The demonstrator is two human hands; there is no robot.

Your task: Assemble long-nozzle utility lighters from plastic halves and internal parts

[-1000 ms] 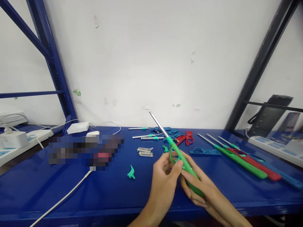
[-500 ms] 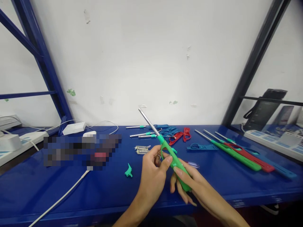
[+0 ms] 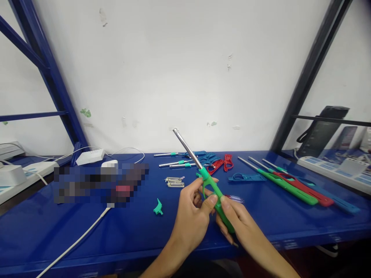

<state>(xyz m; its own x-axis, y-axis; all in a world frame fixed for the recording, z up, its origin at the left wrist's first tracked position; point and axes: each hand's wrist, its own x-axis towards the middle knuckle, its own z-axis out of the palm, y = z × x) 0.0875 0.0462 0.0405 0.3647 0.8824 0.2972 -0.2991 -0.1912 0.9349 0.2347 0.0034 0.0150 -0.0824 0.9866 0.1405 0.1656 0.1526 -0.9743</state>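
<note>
A green long-necked gas lighter (image 3: 213, 188) with a metal tube is held up over the front of the table, its tube tilted up and to the left. My left hand (image 3: 193, 204) grips it near the trigger opening, thumb on the body. Lower down the handle, my right hand (image 3: 236, 218) is closed around it with the thumb on top. To the left on the table lies a loose teal trigger (image 3: 158, 207). Behind my left hand are small metal-and-cream parts (image 3: 175, 182). Clear purplish pieces (image 3: 236, 199) show partly behind my right hand.
Green, red and blue lighters (image 3: 303, 189) lie at the right, near a blue handle shell (image 3: 247, 177). Farther back are metal tubes (image 3: 174, 165), blue shells (image 3: 209, 159) and red shells (image 3: 228, 163). A white cable (image 3: 75, 241) crosses the left side; power strips (image 3: 333, 173) stand at the edges.
The lighter has shifted slightly right and turned, so its trigger opening shows more. My right hand's fingers have closed in more around the handle.
</note>
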